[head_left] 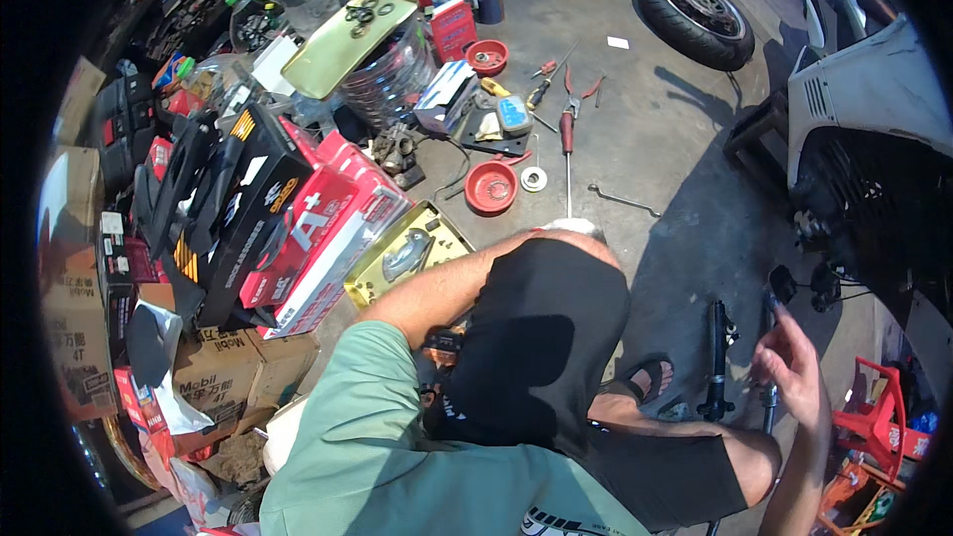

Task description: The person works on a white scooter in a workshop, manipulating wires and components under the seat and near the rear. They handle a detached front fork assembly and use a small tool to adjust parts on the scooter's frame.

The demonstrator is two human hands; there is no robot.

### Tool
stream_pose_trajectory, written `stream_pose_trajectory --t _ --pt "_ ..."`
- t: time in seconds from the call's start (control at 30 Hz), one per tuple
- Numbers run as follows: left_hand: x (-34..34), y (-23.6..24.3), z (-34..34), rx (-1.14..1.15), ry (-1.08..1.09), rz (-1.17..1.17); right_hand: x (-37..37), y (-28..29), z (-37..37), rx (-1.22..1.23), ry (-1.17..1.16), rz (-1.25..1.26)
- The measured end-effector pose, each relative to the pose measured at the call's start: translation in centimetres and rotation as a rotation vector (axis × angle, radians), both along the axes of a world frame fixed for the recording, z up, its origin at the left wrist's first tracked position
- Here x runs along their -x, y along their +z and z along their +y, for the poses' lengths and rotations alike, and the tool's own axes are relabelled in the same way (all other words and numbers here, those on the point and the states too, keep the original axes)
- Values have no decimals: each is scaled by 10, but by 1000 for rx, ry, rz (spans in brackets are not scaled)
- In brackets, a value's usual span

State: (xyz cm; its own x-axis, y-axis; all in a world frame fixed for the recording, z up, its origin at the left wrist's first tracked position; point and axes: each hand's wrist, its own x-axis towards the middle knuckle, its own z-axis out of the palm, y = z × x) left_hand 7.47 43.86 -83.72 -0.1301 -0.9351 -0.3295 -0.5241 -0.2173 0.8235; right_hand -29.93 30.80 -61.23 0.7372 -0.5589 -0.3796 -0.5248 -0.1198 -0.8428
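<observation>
My right hand point(789, 365) is raised above the floor at the right. Its index finger is stretched out and the others are loosely bent, with nothing seen in them. Its fingertips come near a small dark part point(782, 284) in the picture. Just left of the hand lies a black tubular shock absorber point(717, 362). A silver rod point(769, 405) shows beside the wrist, partly covered. My left forearm point(452, 278) reaches across to my raised knee, and the left hand is hidden behind it. Beyond the knee lie a long red-handled screwdriver point(568, 139) and red-handled pliers point(581, 91).
A white-panelled scooter point(864, 89) stands at the right, near a wheel with tyre point(695, 20). Boxes point(308, 228) crowd the left beside a yellow parts tray point(372, 263). A red bowl point(491, 187), a wrench point(623, 201) and a red stool point(874, 412) are around me.
</observation>
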Motion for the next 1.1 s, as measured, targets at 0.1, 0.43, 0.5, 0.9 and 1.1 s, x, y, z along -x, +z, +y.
stream_pose_trajectory --t 0.1,0.43,0.5,0.9,1.1 --pt "14 128 54 52 -30 -152 -8 -11 16 -1 -37 28" --pt "21 -12 53 52 131 -15 -2 -10 20 8 -74 33" --pt "26 -54 35 10 198 -26 -4 -10 20 14 -73 59" --pt "15 -82 49 -45 716 399 11 -14 13 109 -234 154" --pt "19 -86 49 16 759 446 13 -13 10 85 -236 141"
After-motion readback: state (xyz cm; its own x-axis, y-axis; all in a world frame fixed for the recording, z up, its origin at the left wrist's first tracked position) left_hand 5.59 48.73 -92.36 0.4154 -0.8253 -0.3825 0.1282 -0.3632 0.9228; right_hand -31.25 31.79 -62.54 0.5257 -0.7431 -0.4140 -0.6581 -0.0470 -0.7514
